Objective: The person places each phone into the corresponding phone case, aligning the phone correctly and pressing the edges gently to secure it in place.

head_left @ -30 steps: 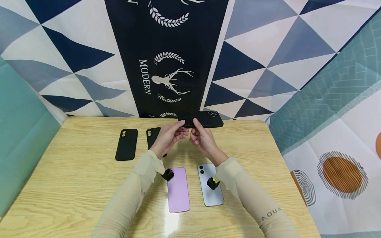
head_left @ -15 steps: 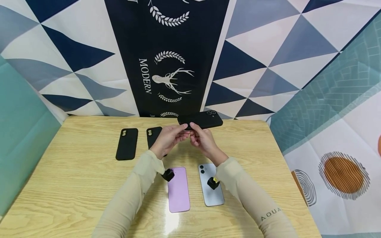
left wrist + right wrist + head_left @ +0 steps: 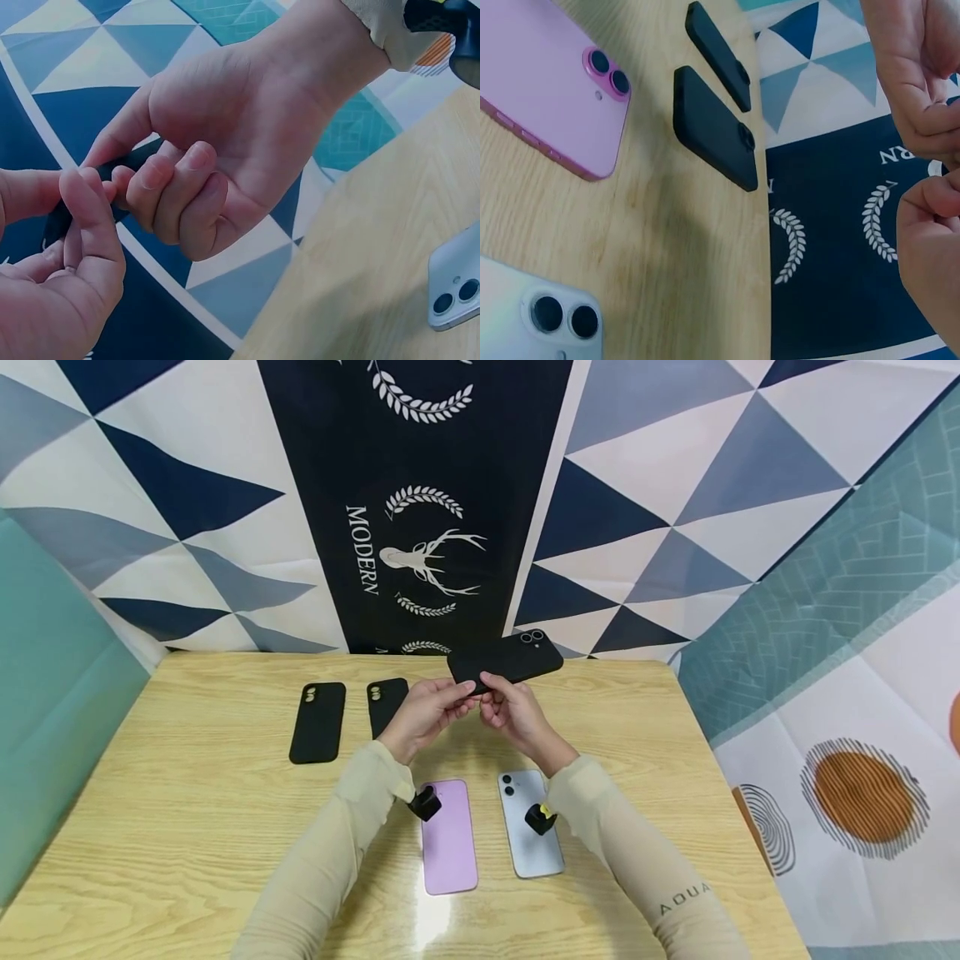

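A black phone [image 3: 501, 658], seemingly in a black case, is held above the table's far edge with its twin-lens back showing. My left hand [image 3: 429, 710] pinches its near edge, thumb on the back. Right beside it, my right hand [image 3: 516, 708] grips the same edge with its thumb on top. In the left wrist view, the right hand [image 3: 225, 135] has its fingers curled under, and the phone mostly hides behind both hands. Two black phone cases lie flat on the table: one case [image 3: 318, 723] at the left, another case [image 3: 386, 703] partly behind the left hand.
A pink phone [image 3: 450, 852] and a white phone [image 3: 536, 847] lie back up on the wooden table [image 3: 187, 827], below my forearms. A patterned cloth backdrop [image 3: 420, 460] stands directly behind the table's far edge.
The held phone has tilted, its camera end rising and more of its back turning into view. My right thumb has slid left along it, close to the left thumb.
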The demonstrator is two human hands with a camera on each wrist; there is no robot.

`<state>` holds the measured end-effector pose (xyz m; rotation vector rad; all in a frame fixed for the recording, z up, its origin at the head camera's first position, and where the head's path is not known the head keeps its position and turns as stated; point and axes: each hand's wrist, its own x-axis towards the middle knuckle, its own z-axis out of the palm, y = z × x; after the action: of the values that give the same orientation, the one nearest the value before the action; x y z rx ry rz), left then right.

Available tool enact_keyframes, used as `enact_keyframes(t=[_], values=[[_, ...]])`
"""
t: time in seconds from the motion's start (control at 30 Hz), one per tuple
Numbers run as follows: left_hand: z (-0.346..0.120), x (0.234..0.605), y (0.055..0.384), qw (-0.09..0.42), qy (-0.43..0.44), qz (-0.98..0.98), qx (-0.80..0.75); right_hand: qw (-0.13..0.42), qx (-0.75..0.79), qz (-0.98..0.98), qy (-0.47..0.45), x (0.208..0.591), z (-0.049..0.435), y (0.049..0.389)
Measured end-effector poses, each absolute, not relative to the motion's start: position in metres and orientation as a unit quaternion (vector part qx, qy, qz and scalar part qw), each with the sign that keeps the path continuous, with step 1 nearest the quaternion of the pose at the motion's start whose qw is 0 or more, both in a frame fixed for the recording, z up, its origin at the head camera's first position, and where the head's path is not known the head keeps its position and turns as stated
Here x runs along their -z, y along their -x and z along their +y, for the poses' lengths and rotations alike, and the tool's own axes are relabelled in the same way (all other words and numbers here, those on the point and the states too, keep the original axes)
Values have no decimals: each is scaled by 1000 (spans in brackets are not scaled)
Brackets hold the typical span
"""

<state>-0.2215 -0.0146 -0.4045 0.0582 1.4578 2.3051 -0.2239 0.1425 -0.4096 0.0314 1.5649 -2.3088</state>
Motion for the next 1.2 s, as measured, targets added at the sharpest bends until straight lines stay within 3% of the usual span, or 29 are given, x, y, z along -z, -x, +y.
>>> enact_keyframes(t=[0.2,0.43,0.53,0.73,0.97,1.2], values=[[-13,404,221,201,-18,519,-830,142,792,593,-1,409,144,224],[-9,406,220,195,1,509,-838,26,837,545,-36,408,143,226],[-7,407,219,194,-3,514,-836,4,844,534,-48,407,144,226],[-4,410,216,215,-10,542,-812,-6,843,534,-61,403,147,227],[-12,411,211,273,-13,544,-793,9,851,520,-67,404,150,223],[-21,408,214,251,20,553,-794,38,853,515,-78,404,155,222]])
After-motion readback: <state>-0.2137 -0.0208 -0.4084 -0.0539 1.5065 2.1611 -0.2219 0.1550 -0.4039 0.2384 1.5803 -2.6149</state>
